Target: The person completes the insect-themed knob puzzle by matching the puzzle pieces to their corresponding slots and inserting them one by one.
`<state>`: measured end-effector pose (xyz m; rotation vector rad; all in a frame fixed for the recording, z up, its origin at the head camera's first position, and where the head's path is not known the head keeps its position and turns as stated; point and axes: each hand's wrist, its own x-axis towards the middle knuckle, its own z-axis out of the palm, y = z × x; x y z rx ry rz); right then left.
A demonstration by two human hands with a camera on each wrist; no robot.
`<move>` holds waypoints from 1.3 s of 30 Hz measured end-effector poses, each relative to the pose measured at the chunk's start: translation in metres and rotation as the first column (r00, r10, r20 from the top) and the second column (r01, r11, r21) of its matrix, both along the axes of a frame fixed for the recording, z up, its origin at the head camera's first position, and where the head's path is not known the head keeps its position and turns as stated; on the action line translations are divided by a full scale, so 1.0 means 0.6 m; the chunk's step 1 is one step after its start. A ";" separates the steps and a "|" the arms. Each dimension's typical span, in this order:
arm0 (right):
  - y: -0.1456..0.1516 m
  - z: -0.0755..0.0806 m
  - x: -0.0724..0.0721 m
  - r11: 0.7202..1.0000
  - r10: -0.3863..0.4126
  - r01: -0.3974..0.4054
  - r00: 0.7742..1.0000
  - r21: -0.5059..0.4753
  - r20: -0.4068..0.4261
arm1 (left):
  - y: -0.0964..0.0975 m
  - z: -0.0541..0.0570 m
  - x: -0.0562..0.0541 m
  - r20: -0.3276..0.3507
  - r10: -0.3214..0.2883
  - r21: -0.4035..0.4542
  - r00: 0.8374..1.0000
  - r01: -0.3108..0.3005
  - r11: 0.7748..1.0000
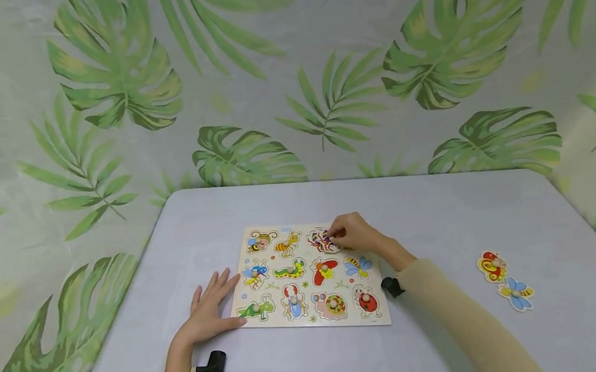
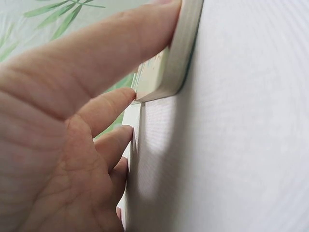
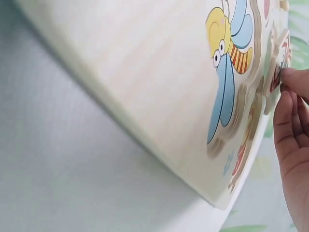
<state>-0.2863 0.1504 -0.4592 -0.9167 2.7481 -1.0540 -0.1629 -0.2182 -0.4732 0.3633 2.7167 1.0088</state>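
Note:
A wooden peg puzzle board with several insect pieces lies on the table. My right hand is at its upper right, thumb and fingers pinching a spider-like puzzle piece with red and purple striped legs. In the right wrist view that puzzle piece is tilted over the board, its knob hidden by the fingertips. Below this hand, a printed dragonfly shows in a knobless recess. My left hand lies spread at the board's left edge, its thumb on the lower corner and fingertips along the side.
To the right on the table lie a red and yellow butterfly piece and a blue-winged dragonfly piece, edges touching. A leaf-print cloth hangs behind the table. Ladybug and snail pieces sit in the board's bottom row.

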 end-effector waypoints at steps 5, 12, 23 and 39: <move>-0.009 0.001 -0.006 0.998 0.045 -0.044 0.998 0.035 -0.034 | 0.002 0.002 -0.001 -0.014 0.007 0.000 1.000 -0.007 1.000; -0.017 0.002 -0.006 0.993 0.077 -0.071 0.995 0.091 -0.066 | 0.003 -0.001 0.001 -0.009 -0.005 0.018 1.000 0.006 1.000; -0.028 0.005 -0.015 0.989 0.081 -0.073 0.995 0.125 -0.062 | 0.003 0.000 0.000 -0.024 -0.002 0.016 1.000 0.002 1.000; -0.039 0.011 -0.023 0.979 0.131 -0.123 0.991 0.165 -0.040 | 0.002 -0.002 0.000 -0.031 -0.005 0.020 1.000 0.005 1.000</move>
